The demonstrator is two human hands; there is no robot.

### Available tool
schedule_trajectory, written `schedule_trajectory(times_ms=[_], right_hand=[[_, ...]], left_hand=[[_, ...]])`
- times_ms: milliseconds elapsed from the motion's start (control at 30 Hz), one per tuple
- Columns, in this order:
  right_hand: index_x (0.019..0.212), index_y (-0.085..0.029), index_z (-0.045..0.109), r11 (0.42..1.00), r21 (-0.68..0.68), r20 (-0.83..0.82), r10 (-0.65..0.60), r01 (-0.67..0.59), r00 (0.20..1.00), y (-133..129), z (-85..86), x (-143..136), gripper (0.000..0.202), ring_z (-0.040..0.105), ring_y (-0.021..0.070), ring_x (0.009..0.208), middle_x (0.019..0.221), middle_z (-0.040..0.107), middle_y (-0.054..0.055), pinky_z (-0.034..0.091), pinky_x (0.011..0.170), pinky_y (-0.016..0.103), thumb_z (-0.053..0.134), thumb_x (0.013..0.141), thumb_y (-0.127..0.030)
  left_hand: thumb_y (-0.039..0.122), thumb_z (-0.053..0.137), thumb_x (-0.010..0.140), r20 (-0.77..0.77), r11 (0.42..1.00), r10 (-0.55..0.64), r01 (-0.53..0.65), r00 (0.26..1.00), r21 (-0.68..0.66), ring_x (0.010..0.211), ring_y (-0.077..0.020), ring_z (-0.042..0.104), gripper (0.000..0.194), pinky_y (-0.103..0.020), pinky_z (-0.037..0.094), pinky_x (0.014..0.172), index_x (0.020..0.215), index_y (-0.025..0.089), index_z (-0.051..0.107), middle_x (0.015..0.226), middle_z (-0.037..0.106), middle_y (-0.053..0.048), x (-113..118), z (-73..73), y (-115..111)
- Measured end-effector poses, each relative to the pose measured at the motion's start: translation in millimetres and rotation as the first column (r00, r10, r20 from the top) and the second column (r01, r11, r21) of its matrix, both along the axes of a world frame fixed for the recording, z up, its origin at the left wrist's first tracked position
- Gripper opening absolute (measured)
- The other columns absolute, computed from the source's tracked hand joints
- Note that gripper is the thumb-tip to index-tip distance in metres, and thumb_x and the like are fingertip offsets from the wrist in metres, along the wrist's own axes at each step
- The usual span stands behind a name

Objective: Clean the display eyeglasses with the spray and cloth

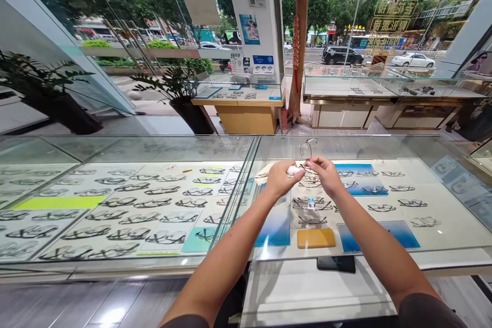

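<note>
Over the glass counter (269, 256), my two hands are close together around a pair of eyeglasses with a thin frame (305, 150). One round lens stands up above my fingers, and the lower part of the glasses is hidden behind them. My right hand (323, 173) is closed, pinching the glasses' frame. My left hand (282, 178) is closed on a small white object (294, 170) held against the glasses; its kind is too small to make out. A cream cloth (263, 176) lies just left of my left hand.
Rows of eyeglasses (165, 237) fill the display case. A yellow case (315, 239) and a dark phone-like slab (336, 264) are nearer me. Beyond stand a smaller display counter (246, 118), a potted plant (192, 113) and a wooden post (299, 61).
</note>
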State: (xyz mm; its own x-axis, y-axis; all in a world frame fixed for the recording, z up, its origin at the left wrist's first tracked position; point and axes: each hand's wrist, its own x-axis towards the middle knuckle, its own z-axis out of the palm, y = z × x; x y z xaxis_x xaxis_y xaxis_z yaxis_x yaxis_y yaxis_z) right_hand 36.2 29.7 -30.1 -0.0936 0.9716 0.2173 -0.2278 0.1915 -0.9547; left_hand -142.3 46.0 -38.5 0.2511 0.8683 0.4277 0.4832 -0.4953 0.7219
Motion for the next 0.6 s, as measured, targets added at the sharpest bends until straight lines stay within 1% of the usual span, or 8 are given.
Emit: schedule_trajectory(times_ms=[133, 267, 333, 400, 467, 500, 567, 600], right_hand=[[0.074, -0.027, 0.07, 0.999, -0.022, -0.035, 0.024, -0.024, 0.999, -0.1, 0.1, 0.0, 0.037, 0.063, 0.021, 0.088, 0.082, 0.07, 0.0, 0.05, 0.091, 0.037, 0.09, 0.069, -0.058], [0.073, -0.027, 0.07, 1.0, -0.017, -0.048, -0.007, 0.007, 0.999, 0.8, -0.1, 0.5, 0.036, 0.063, 0.0206, 0.088, 0.079, 0.07, 0.0, 0.05, 0.092, 0.036, 0.091, 0.069, -0.056], [0.073, -0.027, 0.07, 1.0, -0.021, -0.051, -0.014, 0.013, 0.999, 2.0, -0.3, 1.6, 0.036, 0.063, 0.0206, 0.088, 0.08, 0.071, 0.0, 0.05, 0.092, 0.036, 0.09, 0.069, -0.056], [0.074, -0.027, 0.07, 1.0, -0.021, -0.045, -0.021, 0.02, 0.999, 3.0, -0.1, 2.8, 0.035, 0.063, 0.0206, 0.089, 0.081, 0.072, 0.0, 0.049, 0.093, 0.036, 0.09, 0.07, -0.055], [0.074, -0.026, 0.07, 0.999, -0.023, -0.041, -0.03, 0.029, 0.999, 3.5, 0.3, 3.9, 0.033, 0.063, 0.0201, 0.088, 0.082, 0.073, 0.0, 0.048, 0.093, 0.036, 0.089, 0.07, -0.054], [0.074, -0.026, 0.071, 0.999, -0.026, -0.041, -0.031, 0.03, 0.999, 3.8, 0.7, 4.5, 0.033, 0.063, 0.0198, 0.088, 0.082, 0.073, 0.0, 0.047, 0.093, 0.036, 0.089, 0.07, -0.053], [0.074, -0.027, 0.071, 0.999, -0.035, -0.046, -0.033, 0.031, 0.998, 4.3, 1.5, 6.0, 0.033, 0.062, 0.0195, 0.088, 0.081, 0.073, -0.001, 0.047, 0.093, 0.035, 0.09, 0.07, -0.053], [0.074, -0.027, 0.071, 0.999, -0.038, -0.047, -0.036, 0.035, 0.998, 4.6, 2.1, 6.9, 0.033, 0.062, 0.0195, 0.088, 0.081, 0.073, -0.001, 0.047, 0.093, 0.035, 0.09, 0.069, -0.054]], left_hand=[[0.06, 0.058, 0.083, -0.107, 0.996, -0.068, 0.073, 0.992, 0.048, 0.063, -0.0177, 0.045, 0.045, -0.032, 0.027, 0.063, 0.063, 0.023, 0.044, 0.062, 0.053, -0.001, 4.5, -2.8, -0.6], [0.059, 0.057, 0.087, -0.105, 0.992, -0.067, 0.077, 0.992, 0.095, 0.065, -0.0188, 0.049, 0.043, -0.032, 0.029, 0.067, 0.066, 0.023, 0.047, 0.064, 0.054, -0.001, 3.8, -4.7, -0.9], [0.059, 0.058, 0.089, -0.084, 0.991, -0.039, 0.049, 0.996, 0.122, 0.069, -0.0196, 0.051, 0.041, -0.033, 0.032, 0.069, 0.071, 0.023, 0.05, 0.069, 0.058, -0.001, -0.9, -5.0, 1.8], [0.057, 0.059, 0.089, -0.03, 0.992, 0.06, -0.057, 0.998, 0.114, 0.072, -0.0201, 0.054, 0.037, -0.033, 0.036, 0.072, 0.078, 0.023, 0.053, 0.075, 0.061, -0.001, -9.9, -5.8, 9.6], [0.049, 0.061, 0.09, 0.043, 0.967, 0.249, -0.251, 0.968, 0.048, 0.074, -0.0206, 0.056, 0.027, -0.033, 0.04, 0.075, 0.085, 0.023, 0.054, 0.079, 0.062, 0.0, -24.0, -8.3, 23.0], [0.043, 0.061, 0.09, 0.071, 0.932, 0.362, -0.363, 0.93, 0.002, 0.075, -0.0212, 0.057, 0.021, -0.034, 0.042, 0.078, 0.088, 0.024, 0.053, 0.081, 0.062, 0.0, -32.7, -10.4, 31.3], [0.028, 0.059, 0.089, 0.116, 0.812, 0.584, -0.577, 0.804, -0.089, 0.083, -0.0238, 0.062, 0.008, -0.037, 0.046, 0.086, 0.092, 0.025, 0.053, 0.086, 0.065, -0.001, -52.3, -16.5, 48.6], [0.023, 0.056, 0.09, 0.126, 0.762, 0.647, -0.637, 0.752, -0.111, 0.089, -0.0259, 0.064, 0.007, -0.04, 0.047, 0.09, 0.096, 0.024, 0.052, 0.091, 0.066, -0.003, -62.3, -20.1, 56.5]])
